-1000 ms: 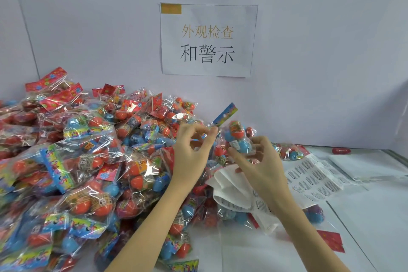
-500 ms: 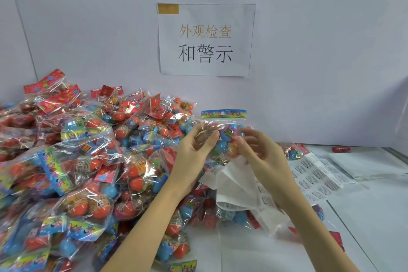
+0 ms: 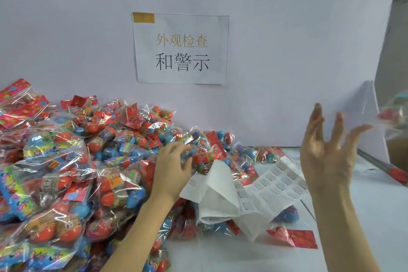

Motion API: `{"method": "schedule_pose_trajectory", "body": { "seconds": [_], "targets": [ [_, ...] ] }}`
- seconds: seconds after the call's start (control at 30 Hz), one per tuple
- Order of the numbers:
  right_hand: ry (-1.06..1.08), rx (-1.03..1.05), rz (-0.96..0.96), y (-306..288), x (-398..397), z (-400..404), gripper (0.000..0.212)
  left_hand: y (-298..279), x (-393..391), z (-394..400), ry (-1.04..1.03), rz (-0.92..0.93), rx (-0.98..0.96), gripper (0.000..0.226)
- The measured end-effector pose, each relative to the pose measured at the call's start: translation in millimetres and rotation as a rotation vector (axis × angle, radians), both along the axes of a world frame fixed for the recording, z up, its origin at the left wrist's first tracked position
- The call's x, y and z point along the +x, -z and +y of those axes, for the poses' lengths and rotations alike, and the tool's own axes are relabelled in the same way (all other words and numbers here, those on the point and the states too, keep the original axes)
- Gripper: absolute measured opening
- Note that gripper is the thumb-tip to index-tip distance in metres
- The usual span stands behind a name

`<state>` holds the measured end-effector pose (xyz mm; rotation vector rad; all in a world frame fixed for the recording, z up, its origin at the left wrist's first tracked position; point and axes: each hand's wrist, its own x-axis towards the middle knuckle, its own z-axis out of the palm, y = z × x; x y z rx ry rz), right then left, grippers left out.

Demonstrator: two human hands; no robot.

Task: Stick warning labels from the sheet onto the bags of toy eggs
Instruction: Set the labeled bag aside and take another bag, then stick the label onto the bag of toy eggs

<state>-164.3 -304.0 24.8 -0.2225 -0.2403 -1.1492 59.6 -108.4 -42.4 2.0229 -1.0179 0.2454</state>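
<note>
- We find the right hand (image 3: 326, 157) raised above the white table (image 3: 364, 227), palm toward the camera, fingers spread and straight, gripping nothing.
- Just beyond its fingertips, at the right edge of view, we note a blurred clear bag of toy eggs (image 3: 394, 117) in mid-air, apart from the hand; its detail cannot be made out.
- The left hand (image 3: 174, 165) rests on the heap of bagged toy eggs (image 3: 66, 172), fingers loosely bent over the cellophane near the heap's right side. We cannot tell whether it actually grips a bag.
- The two hands are well apart, the left low on the heap, the right high.
- The label sheet (image 3: 276, 181) lies between the hands on the table, partly over bags at the heap's edge; its printed labels show in rows on the right part, and its left part is curled and folded back to show white backing paper.
- One red-headed bag (image 3: 293, 237) lies flat on the table just in front of the sheet.
- A paper sign (image 3: 181, 48) with Chinese characters is fixed to the wall behind, with a yellow tape strip at its top left corner.
</note>
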Motion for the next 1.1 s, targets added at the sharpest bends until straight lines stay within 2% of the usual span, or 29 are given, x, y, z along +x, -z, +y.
{"method": "schedule_pose_trajectory", "body": {
  "seconds": [0.03,0.1,0.17,0.23,0.33,0.43,0.5,0.6,0.67,0.8,0.9,1.0,1.1],
  "targets": [
    [0.042,-0.041,0.066,2.7,-1.0,-3.8,0.054,2.3,1.4,-1.1,-0.026,-0.015,0.129,0.043],
    [0.105,-0.150,0.319,9.7,5.8,-2.8,0.043,6.6,3.2,-2.9,-0.061,-0.083,0.355,0.051],
    [0.097,-0.234,0.495,15.4,19.9,5.5,0.034,8.4,2.6,-3.5,-0.066,-0.131,0.440,0.039],
    [0.011,-0.314,0.573,18.8,34.0,17.5,0.029,6.6,0.6,-2.1,-0.062,-0.147,0.419,0.016],
    [-0.126,-0.486,0.696,27.5,50.7,34.6,0.030,6.2,1.7,-0.2,-0.067,-0.116,0.311,0.010],
    [-0.185,-0.629,0.840,38.0,62.1,46.8,0.031,6.3,0.6,0.0,-0.033,-0.061,0.142,0.017],
    [-0.188,-0.691,0.925,43.1,66.0,53.2,0.032,5.2,-1.0,0.7,-0.010,-0.056,0.082,0.022],
    [-0.200,-0.759,1.012,48.7,68.8,59.8,0.030,3.1,-1.9,1.4,0.009,-0.051,0.035,0.015],
    [-0.205,-0.769,1.060,50.8,70.2,61.8,0.023,1.6,-2.4,1.5,0.023,0.001,-0.087,0.013],
    [-0.113,-0.675,1.122,51.8,73.1,61.6,0.019,-6.7,-4.4,4.8,-0.018,0.021,-0.429,0.010],
    [-0.064,-0.675,1.183,53.1,75.4,63.1,0.020,-12.3,-8.4,6.1,0.017,0.130,-0.600,0.014],
    [-0.012,-0.705,1.232,56.9,77.7,66.3,0.025,-14.1,-11.5,6.7,0.068,0.243,-0.676,0.014],
    [0.119,-0.790,1.267,60.2,80.3,68.0,0.029,-13.6,-12.4,6.3,0.113,0.244,-0.679,0.011]
  ]
}}
